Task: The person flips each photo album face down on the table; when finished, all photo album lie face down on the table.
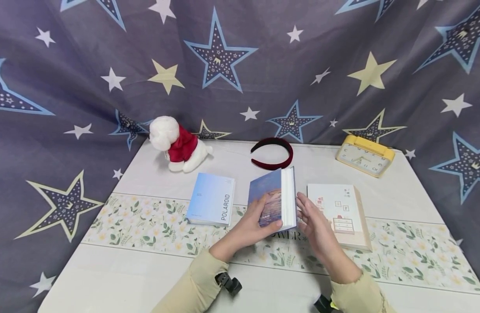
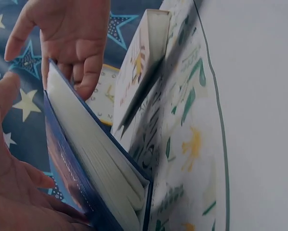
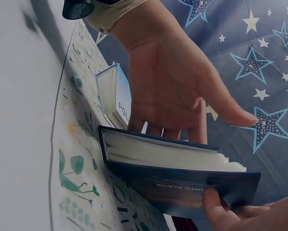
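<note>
dark blue photo album [image 1: 283, 195] tilts at mid-table [image 1: 87, 278], the white book [image 1: 341, 215] to its right, the headband [image 1: 288, 150] nearer the table's far edge. if the palms part, i'd fear it tipping or its covers flopping wide, since no finger seems hooked round it. the left hand [image 1: 255, 224] lies along the front cover, fingers extended, thumb spread; the right hand [image 1: 316, 221] sits by the back cover, fingers loosely bent, thumb apart.

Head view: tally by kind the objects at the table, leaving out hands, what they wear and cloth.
Albums or books: 3 (blue POLAROID one, held photo album, white-covered one)
Plush toy: 1
Headband: 1
Yellow clock: 1
Total: 6
</note>
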A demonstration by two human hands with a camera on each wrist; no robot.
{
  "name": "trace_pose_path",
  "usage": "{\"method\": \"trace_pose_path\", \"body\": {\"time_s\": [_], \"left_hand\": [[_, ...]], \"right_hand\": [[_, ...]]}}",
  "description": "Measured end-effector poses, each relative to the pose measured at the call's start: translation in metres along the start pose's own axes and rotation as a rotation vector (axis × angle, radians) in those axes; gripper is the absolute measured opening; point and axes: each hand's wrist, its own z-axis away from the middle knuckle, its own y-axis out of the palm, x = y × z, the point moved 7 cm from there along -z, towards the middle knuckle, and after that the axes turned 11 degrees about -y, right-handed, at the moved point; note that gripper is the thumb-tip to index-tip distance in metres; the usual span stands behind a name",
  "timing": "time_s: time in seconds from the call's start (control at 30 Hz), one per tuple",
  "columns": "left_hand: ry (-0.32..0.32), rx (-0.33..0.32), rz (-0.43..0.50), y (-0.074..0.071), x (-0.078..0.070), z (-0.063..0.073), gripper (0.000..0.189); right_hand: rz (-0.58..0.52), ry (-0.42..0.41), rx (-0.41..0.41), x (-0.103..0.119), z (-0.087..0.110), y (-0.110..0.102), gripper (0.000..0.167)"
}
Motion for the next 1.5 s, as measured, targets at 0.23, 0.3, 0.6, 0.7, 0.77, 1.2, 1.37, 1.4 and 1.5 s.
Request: {"method": "trace_pose_path", "body": {"time_s": [0.23, 0.3, 0.6, 0.7, 0.77, 1.2, 1.37, 1.4, 1.5], "left_hand": [[0.027, 0.021, 0.073, 0.004, -0.008, 0.002, 0.11], [0.034, 0.022, 0.093, 0.005, -0.01, 0.002, 0.111], [-0.006, 0.08, 0.342, 0.005, -0.012, -0.001, 0.109], [0.002, 0.098, 0.374, 0.005, -0.015, -0.001, 0.106], [0.01, 0.106, 0.373, 0.005, -0.016, -0.001, 0.103], [0.03, 0.073, 0.529, 0.003, -0.014, -0.004, 0.088], [0.071, 0.068, 0.621, 0.002, -0.015, -0.006, 0.086], [0.067, 0.063, 0.631, 0.002, -0.014, -0.006, 0.086], [0.053, 0.039, 0.66, 0.001, -0.011, -0.006, 0.085]], "right_hand": [[0.018, -0.076, 0.061, 0.002, 0.004, 0.009, 0.059], [0.028, -0.089, 0.068, 0.002, 0.004, 0.011, 0.058], [0.061, -0.186, 0.144, 0.006, 0.004, 0.02, 0.053], [0.087, -0.221, 0.189, 0.007, 0.003, 0.023, 0.051], [0.127, -0.233, 0.208, 0.007, 0.003, 0.024, 0.049], [0.313, -0.21, 0.227, -0.009, -0.001, 0.023, 0.059], [0.415, -0.256, 0.237, -0.015, -0.004, 0.019, 0.067], [0.42, -0.252, 0.24, -0.016, -0.004, 0.018, 0.068], [0.427, -0.242, 0.251, -0.02, -0.005, 0.016, 0.072]]}}
